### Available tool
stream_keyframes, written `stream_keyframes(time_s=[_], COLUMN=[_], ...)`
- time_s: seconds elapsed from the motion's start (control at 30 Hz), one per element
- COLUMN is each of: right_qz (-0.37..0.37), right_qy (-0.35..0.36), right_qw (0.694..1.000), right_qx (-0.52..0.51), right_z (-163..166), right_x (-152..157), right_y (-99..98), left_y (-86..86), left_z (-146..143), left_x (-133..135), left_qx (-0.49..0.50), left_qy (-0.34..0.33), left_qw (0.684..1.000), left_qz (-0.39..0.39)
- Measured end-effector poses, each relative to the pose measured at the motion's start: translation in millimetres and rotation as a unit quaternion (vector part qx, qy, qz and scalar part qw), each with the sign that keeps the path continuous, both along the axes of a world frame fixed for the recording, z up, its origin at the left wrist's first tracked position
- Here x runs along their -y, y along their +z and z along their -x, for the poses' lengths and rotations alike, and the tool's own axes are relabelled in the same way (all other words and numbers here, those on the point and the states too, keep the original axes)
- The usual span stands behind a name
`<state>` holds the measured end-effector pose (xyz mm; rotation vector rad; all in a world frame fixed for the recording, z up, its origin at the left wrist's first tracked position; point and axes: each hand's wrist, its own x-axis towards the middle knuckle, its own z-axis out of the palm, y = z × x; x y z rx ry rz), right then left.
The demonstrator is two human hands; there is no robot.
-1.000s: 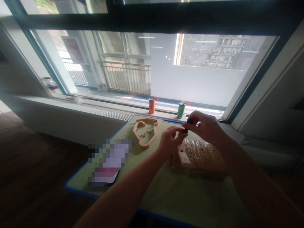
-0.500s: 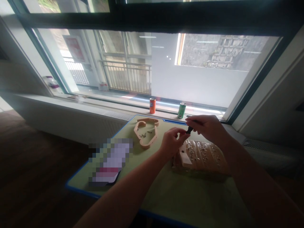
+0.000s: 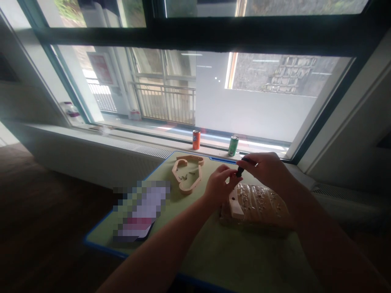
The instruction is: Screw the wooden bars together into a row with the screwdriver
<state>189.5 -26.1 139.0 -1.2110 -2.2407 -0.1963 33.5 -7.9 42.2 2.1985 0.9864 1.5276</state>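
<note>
My right hand (image 3: 265, 167) is closed around a short black screwdriver (image 3: 240, 171), which points down and slightly left. My left hand (image 3: 219, 184) is closed in a pinch at the tool's lower end; what lies between its fingertips is hidden. Just below both hands, a pale wooden piece (image 3: 236, 208) with a dark hole rests on the left end of a brown block (image 3: 261, 213). Clear plastic wraps that block, and small bits dot its top. Left of my left hand, curved wooden pieces (image 3: 190, 187) lie on the table around several small screws (image 3: 184, 177).
The green table (image 3: 198, 236) has a blue edge. A phone (image 3: 146, 207), partly blurred out, lies at its left. On the windowsill behind stand an orange can (image 3: 196, 140) and a green can (image 3: 233, 145). A radiator (image 3: 122, 162) runs under the sill.
The view has tilted up slightly, so the scene sits lower. Both hands stay at the black screwdriver above the block; the tool has shifted slightly left and shows more of its length.
</note>
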Motion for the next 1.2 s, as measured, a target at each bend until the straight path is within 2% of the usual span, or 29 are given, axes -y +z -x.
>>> stream_keyframes(time_s=[0.07,0.17,0.27,0.4,0.5,0.6,0.7,0.9,1.07,1.2], right_qz=[-0.016,-0.016,-0.005,0.003,-0.01,-0.01,0.012,-0.022,-0.028,-0.026], right_qy=[0.0,0.041,0.068,0.026,-0.01,0.016,0.047,-0.006,0.055,-0.03], right_qw=[1.0,0.998,0.998,0.999,0.999,0.999,0.998,0.998,0.998,0.998], right_qx=[-0.016,-0.037,-0.019,0.019,0.042,0.031,0.033,0.062,0.022,0.055], right_z=[1,-2,-6,-6,-6,-10,-12,-5,-8,-5], right_x=[1,3,4,3,2,3,5,7,3,0], right_y=[-0.4,-0.3,1.3,3.5,4.2,5.6,7.7,7.3,3.6,1.3], left_y=[1.8,4.2,4.9,3.7,3.0,2.4,1.4,1.0,2.5,3.7], left_z=[1,2,2,2,3,3,3,2,2,1], left_x=[1,4,5,1,0,1,2,2,5,4], left_qx=[-0.028,-0.066,-0.074,-0.048,-0.068,-0.107,-0.104,-0.097,-0.114,-0.083], left_qy=[-0.007,-0.012,0.004,0.02,0.014,0.017,0.021,0.019,0.022,0.026], left_qw=[1.0,0.998,0.997,0.998,0.997,0.994,0.994,0.994,0.992,0.995], left_qz=[-0.009,-0.014,-0.019,-0.023,-0.028,-0.03,-0.032,-0.037,-0.039,-0.049])
